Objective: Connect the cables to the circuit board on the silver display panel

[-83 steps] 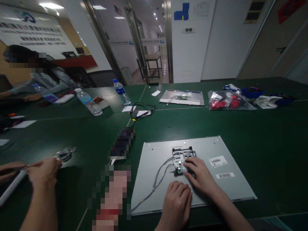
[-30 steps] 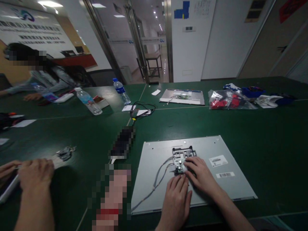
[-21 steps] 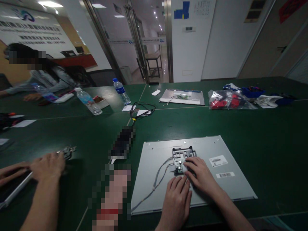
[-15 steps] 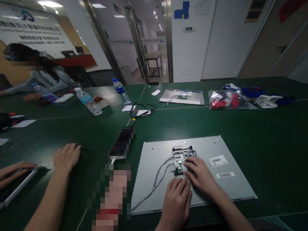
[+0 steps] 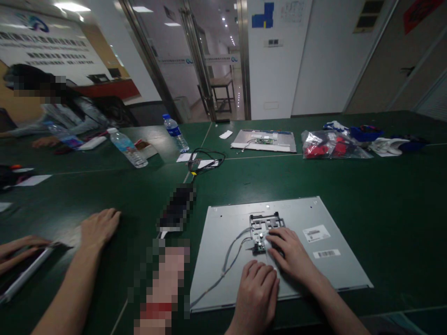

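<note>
A grey metal-backed display panel (image 5: 220, 251) lies flat in front of me. At its middle is a black bracket (image 5: 264, 216) with a small circuit board (image 5: 258, 244), from which a grey cable (image 5: 226, 265) curves toward the near left corner. My right hand (image 5: 293, 253) rests on the board's right side, thumb and forefinger bent at a pale strip (image 5: 270, 260). Over the panel's near part is my left hand (image 5: 256, 284), its fingers curled together. What the left fingers hold, if anything, is hidden.
To my left, another person's hand (image 5: 99, 228) rests on the green table (image 5: 146, 190) beside a metal-edged frame (image 5: 28, 274). A pixelated dark device (image 5: 177, 207) with a cable lies between us. Farther back are bottles (image 5: 175, 133), another panel (image 5: 265, 141) and a plastic bag (image 5: 331, 145).
My left hand has drawn slightly back from the board, so more of the pale strip shows. My right hand stays nearly still. The other person's hand at left shifted slightly right.
</note>
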### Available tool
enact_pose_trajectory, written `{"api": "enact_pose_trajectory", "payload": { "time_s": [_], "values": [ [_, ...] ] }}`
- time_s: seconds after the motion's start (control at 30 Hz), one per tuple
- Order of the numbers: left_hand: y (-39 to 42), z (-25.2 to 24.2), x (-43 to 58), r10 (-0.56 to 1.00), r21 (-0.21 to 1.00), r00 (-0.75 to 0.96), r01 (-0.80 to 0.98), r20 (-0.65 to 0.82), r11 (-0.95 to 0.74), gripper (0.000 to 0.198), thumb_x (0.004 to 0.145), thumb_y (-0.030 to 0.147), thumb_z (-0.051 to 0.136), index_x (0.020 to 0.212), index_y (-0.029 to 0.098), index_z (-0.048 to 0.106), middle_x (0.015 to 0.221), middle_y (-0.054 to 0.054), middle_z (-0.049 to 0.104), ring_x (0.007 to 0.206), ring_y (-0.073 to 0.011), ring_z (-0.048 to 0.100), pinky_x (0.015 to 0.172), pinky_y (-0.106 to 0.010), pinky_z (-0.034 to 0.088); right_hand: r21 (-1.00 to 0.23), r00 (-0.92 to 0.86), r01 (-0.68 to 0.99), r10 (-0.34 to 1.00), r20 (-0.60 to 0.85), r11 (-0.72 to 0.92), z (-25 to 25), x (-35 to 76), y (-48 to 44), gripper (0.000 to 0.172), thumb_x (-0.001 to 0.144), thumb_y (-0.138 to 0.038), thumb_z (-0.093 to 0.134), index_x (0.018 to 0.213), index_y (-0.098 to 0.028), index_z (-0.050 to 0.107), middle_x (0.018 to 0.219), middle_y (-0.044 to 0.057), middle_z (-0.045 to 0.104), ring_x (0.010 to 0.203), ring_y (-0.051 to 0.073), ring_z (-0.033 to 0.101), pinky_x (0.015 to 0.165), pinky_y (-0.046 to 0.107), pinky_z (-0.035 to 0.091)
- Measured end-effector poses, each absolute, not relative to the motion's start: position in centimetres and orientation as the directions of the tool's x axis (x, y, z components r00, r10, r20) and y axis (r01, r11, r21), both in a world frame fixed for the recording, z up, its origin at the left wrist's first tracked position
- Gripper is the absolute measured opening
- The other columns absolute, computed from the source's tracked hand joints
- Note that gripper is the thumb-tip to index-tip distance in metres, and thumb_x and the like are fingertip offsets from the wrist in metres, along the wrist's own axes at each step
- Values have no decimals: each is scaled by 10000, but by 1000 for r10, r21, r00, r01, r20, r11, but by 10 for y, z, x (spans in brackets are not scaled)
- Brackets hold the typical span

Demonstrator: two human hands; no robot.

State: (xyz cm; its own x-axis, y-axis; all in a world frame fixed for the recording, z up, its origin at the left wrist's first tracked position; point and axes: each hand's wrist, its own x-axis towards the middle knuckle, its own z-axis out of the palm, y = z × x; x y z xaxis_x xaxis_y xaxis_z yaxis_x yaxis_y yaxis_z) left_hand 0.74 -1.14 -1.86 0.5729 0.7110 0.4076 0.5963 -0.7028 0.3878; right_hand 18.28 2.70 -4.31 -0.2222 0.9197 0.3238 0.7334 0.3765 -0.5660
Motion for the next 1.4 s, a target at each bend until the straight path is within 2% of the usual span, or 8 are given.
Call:
{"api": "enact_pose_trajectory", "payload": {
  "time_s": [0.13,0.27,0.63,1.23,1.4],
  "values": [
    [-10,-21,7,725,344,566,640,393,-687,338,869,136,512,1192,191,595,1147,-80,669,1046,-245,608,952,-471,480,-572,-224,733,925,308,368,-44,184,27,301,901,-222,545,1196,-248,597,1232,86,592,1148,258,525,987,468,434],
    [-8,-24,7,731,306,576,668,366,-679,366,878,203,545,1242,179,579,1224,-93,646,1104,-265,594,967,-479,476,-578,-221,732,928,299,360,-43,184,27,298,903,-217,546,1196,-246,593,1235,86,588,1147,259,520,988,469,430],
    [-8,-25,9,723,327,575,648,383,-688,330,890,212,531,1211,181,604,1205,-87,661,1089,-261,607,968,-482,470,-569,-212,739,926,311,360,-43,185,27,315,881,-201,568,1192,-243,593,1225,80,595,1139,249,529,986,444,436],
    [-11,-25,9,685,381,568,571,457,-728,186,886,135,509,1001,188,646,959,-52,706,873,-217,627,879,-440,494,-571,-212,742,931,296,351,-44,185,28,322,897,-227,559,1217,-248,578,1241,82,585,1146,259,517,987,457,420],
    [-10,-22,8,692,370,567,587,447,-720,248,886,134,507,1093,179,635,1063,-69,693,979,-232,615,908,-431,495,-566,-213,746,931,297,351,-46,185,29,314,896,-231,562,1209,-249,584,1236,80,588,1141,254,523,989,457,421]
  ]
}}
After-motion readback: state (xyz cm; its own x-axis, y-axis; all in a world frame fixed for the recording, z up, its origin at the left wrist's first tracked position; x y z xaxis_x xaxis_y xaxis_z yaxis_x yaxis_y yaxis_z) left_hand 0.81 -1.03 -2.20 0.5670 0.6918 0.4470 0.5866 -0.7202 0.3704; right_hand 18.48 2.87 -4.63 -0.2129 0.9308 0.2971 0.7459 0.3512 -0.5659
